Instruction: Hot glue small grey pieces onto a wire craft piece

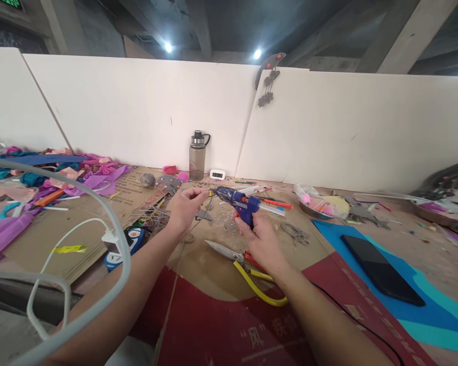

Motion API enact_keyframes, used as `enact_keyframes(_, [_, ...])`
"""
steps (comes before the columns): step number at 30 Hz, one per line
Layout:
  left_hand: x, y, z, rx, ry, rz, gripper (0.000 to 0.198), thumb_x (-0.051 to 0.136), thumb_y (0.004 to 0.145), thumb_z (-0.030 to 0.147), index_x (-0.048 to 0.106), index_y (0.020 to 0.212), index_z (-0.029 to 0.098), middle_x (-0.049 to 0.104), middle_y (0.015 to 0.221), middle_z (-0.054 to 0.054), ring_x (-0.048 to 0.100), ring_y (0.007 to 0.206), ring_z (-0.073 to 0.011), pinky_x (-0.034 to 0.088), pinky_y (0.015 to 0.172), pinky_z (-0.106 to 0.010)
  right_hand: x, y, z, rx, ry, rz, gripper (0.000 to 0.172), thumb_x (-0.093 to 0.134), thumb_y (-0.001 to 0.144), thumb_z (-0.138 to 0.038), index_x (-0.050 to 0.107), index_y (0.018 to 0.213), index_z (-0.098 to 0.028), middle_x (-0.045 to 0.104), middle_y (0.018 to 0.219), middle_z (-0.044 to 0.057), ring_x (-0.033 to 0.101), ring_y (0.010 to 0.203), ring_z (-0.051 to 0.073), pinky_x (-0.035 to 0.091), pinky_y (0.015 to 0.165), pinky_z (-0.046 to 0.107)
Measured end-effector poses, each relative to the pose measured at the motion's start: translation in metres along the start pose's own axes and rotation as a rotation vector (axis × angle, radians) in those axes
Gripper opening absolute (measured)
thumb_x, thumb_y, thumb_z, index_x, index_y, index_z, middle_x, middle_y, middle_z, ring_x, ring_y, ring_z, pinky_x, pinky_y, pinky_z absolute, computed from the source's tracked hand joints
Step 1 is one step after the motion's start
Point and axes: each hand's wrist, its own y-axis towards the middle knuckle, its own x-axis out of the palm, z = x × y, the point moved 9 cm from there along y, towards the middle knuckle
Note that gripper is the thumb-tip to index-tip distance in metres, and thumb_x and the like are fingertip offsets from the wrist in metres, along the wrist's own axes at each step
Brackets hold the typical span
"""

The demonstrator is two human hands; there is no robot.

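My right hand [260, 239] is wrapped round the handle of a blue glue gun [241, 203], whose nozzle points left. Just off that nozzle, the thumb and fingers of my left hand [187, 207] are pinched together on a thin grey cord [205, 213] that trails down from the fingertips. Whether the nozzle touches the cord I cannot tell. Below the hands lie scissors [225, 250] with yellow and red handles, partly hidden behind my right wrist. A loose coil of grey cord [295, 234] rests on the cardboard [202, 277] to the right.
A bottle [197, 157] and a small white clock [217, 174] stand at the back. Left are coloured scraps [76, 175], a blue tape measure [127, 249] and a pale cable [114, 223] looping close by. A black phone [381, 269] lies on blue sheets at right.
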Motion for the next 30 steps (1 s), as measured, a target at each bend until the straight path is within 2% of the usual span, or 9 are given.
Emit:
enact_keyframes(6, [-0.001, 0.0, 0.001, 0.013, 0.001, 0.008, 0.023, 0.074, 0.066, 0.038, 0.069, 0.069, 0.016, 0.05, 0.056, 0.003, 0.03, 0.047, -0.0054, 0.022, 0.045, -0.021, -0.001, -0.002, -0.009, -0.029, -0.076, 0.014, 0.029, 0.045, 0.091, -0.04, 0.058, 0.107, -0.019, 0.066, 0.1, 0.009, 0.059, 0.092, 0.024, 0.045, 0.082, 0.039])
enact_keyframes(23, [-0.001, -0.001, 0.004, 0.03, 0.018, 0.011, 0.024, 0.072, 0.068, 0.04, 0.067, 0.068, 0.016, 0.048, 0.055, 0.003, 0.03, 0.047, -0.0059, 0.021, 0.045, -0.022, -0.002, -0.003, -0.015, -0.053, -0.132, 0.038, 0.026, 0.045, 0.09, -0.04, 0.06, 0.098, -0.02, 0.066, 0.093, 0.008, 0.06, 0.088, 0.024, 0.047, 0.081, 0.038])
enact_keyframes(30, [0.0, -0.001, 0.005, 0.048, 0.01, -0.002, 0.023, 0.072, 0.069, 0.039, 0.067, 0.068, 0.016, 0.048, 0.056, 0.004, 0.03, 0.047, -0.006, 0.022, 0.046, -0.022, -0.002, -0.003, -0.014, -0.04, -0.159, 0.036, 0.029, 0.044, 0.09, -0.04, 0.059, 0.103, -0.019, 0.066, 0.099, 0.01, 0.06, 0.093, 0.025, 0.046, 0.082, 0.039])
